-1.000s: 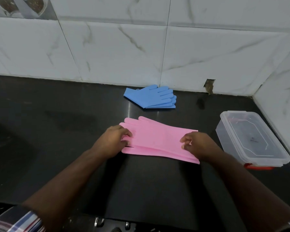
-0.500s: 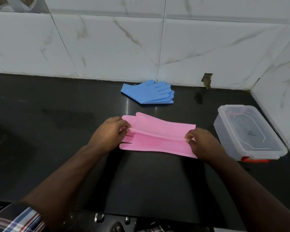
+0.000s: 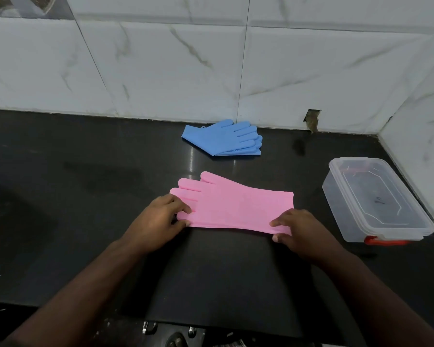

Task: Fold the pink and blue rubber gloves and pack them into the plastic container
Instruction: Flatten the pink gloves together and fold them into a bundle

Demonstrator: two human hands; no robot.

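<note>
The pink gloves (image 3: 233,205) lie stacked flat on the black counter, fingers pointing left, cuffs to the right. My left hand (image 3: 158,220) pinches the near edge at the finger end. My right hand (image 3: 297,231) pinches the near corner of the cuff end between thumb and fingers. The blue gloves (image 3: 224,137) lie stacked farther back near the wall, untouched. The clear plastic container (image 3: 376,201) with its lid on and a red clip stands to the right of the pink gloves.
The black counter (image 3: 85,196) runs left and toward me. White marble-tiled walls close off the back and right side; the container sits near the right wall. The counter's front edge lies just below my forearms.
The raised top layer of the pink gloves has been laid back down flat. Both hands shifted toward the near edge of the gloves.
</note>
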